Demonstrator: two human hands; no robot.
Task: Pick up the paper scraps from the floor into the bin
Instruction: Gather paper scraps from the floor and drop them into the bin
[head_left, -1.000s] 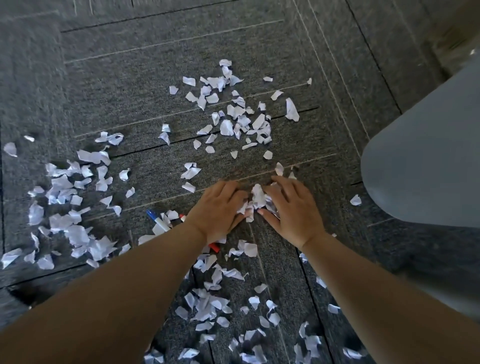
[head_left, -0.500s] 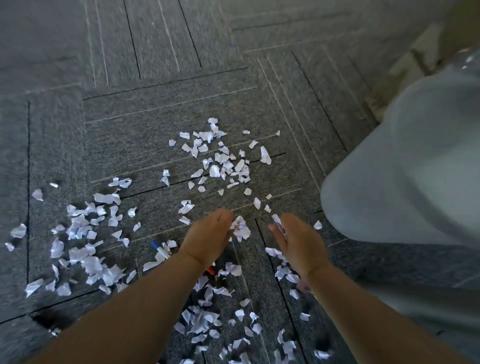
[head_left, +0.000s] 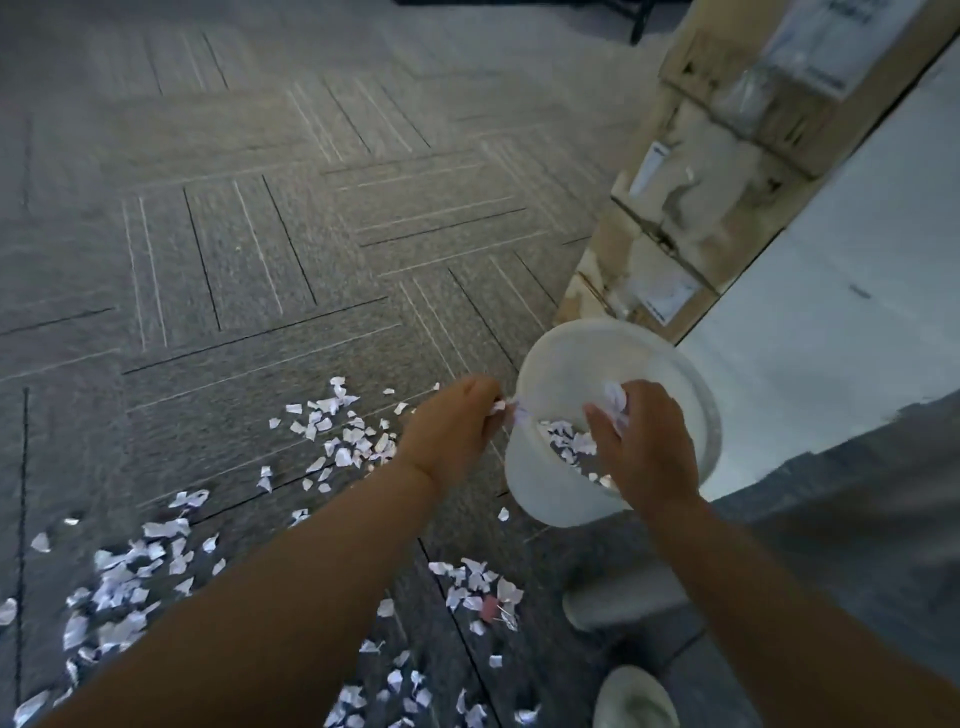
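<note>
A round white bin (head_left: 670, 364) stands on the grey carpet at right, with torn paper scraps (head_left: 569, 441) lying inside it. My right hand (head_left: 647, 447) is over the bin's opening, fingers closed around a white wad of scraps (head_left: 615, 397). My left hand (head_left: 454, 428) is just left of the bin's rim, pinching a few scraps at its fingertips. Many white paper scraps lie loose on the carpet in a patch left of my left hand (head_left: 337, 431), at the lower left (head_left: 124, 587) and between my forearms (head_left: 472, 582).
Stacked cardboard boxes (head_left: 727, 171) rise behind the bin at upper right. A pale wall or panel (head_left: 831, 312) runs beside them. My grey trouser leg (head_left: 857, 519) and two light shoes (head_left: 613, 603) are at lower right. Bare carpet stretches to the upper left.
Both hands lifted off the floor with gathered scraps and swung right to the bin. The view turned up and right, bringing the bin and the boxes into sight.
</note>
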